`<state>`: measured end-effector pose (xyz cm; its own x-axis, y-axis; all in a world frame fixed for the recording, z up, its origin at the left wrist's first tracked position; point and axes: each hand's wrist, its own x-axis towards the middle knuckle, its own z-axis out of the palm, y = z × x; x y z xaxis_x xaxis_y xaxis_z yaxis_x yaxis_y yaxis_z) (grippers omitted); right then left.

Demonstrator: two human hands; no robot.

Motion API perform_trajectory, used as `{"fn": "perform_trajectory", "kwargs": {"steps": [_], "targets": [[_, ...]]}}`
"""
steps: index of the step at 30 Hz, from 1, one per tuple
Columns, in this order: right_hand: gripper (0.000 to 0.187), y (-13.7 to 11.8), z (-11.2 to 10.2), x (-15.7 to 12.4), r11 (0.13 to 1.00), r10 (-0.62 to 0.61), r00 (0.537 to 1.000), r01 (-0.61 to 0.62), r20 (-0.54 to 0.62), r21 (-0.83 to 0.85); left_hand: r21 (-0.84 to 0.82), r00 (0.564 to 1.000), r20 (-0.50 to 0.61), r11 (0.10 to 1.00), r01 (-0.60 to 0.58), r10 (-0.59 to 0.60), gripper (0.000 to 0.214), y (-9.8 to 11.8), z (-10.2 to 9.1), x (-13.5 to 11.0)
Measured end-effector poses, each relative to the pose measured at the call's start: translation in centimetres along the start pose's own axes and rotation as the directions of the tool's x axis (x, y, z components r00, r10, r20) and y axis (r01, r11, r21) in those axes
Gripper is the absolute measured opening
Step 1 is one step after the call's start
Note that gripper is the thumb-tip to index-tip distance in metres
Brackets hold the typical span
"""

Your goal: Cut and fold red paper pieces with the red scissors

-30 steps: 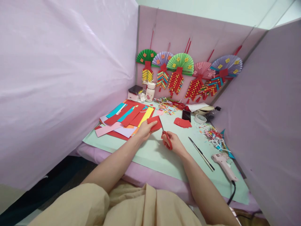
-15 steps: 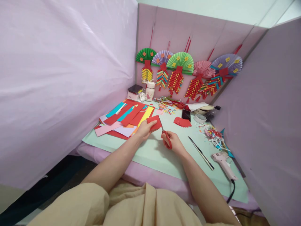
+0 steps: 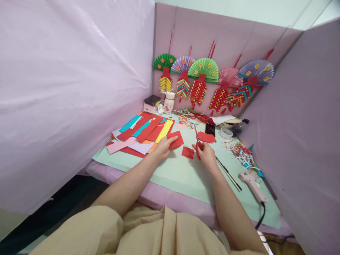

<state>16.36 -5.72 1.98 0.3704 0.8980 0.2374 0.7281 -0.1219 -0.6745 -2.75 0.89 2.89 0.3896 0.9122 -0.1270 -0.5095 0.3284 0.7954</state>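
Observation:
My left hand (image 3: 164, 146) pinches a piece of red paper (image 3: 175, 139) just above the pale green mat (image 3: 180, 173). A small red square (image 3: 187, 152) lies flat on the mat between my hands. My right hand (image 3: 205, 154) grips red-handled scissors (image 3: 197, 142), their blades pointing up and away towards a small pile of red pieces (image 3: 206, 137). The scissors stand clear of the paper in my left hand.
Coloured paper strips (image 3: 140, 132) are stacked at the left. A phone (image 3: 210, 129), tape roll (image 3: 226, 133), paper scraps (image 3: 240, 152), a metal ruler (image 3: 228, 173) and a glue gun (image 3: 252, 184) lie at the right. Paper fan ornaments (image 3: 203, 76) hang on the back wall. Pink partitions enclose the table.
The scissors came away from the red paper and moved right and farther off. A small red square cut from it now lies on the mat. My left hand has barely moved.

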Motion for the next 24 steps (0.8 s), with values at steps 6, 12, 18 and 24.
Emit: {"fn": "perform_trajectory", "kwargs": {"steps": [6, 12, 18, 24], "targets": [[0.034, 3.0, -0.3, 1.8, 0.906, 0.057, 0.998, -0.049, 0.007, -0.420, -0.126, 0.993, -0.078, 0.989, 0.074, -0.084, 0.014, 0.7, 0.6, -0.3], [0.034, 3.8, 0.2, 2.2, 0.888, 0.052, 0.998, -0.027, 0.040, -0.460, -0.210, 0.992, -0.019, 0.971, 0.115, -0.121, 0.014, 0.7, 0.3, 0.0], [0.033, 3.6, 0.6, 2.3, 0.912, 0.057, 0.998, -0.052, 0.001, -0.407, -0.280, 0.969, 0.093, 0.928, 0.247, -0.230, 0.017, 0.8, -0.5, 0.5], [0.034, 2.9, 0.0, 2.2, 0.946, -0.083, 0.994, 0.058, -0.065, -0.319, -0.281, 0.966, 0.113, 0.925, 0.257, -0.233, 0.025, 1.0, -0.3, 0.2]]}}
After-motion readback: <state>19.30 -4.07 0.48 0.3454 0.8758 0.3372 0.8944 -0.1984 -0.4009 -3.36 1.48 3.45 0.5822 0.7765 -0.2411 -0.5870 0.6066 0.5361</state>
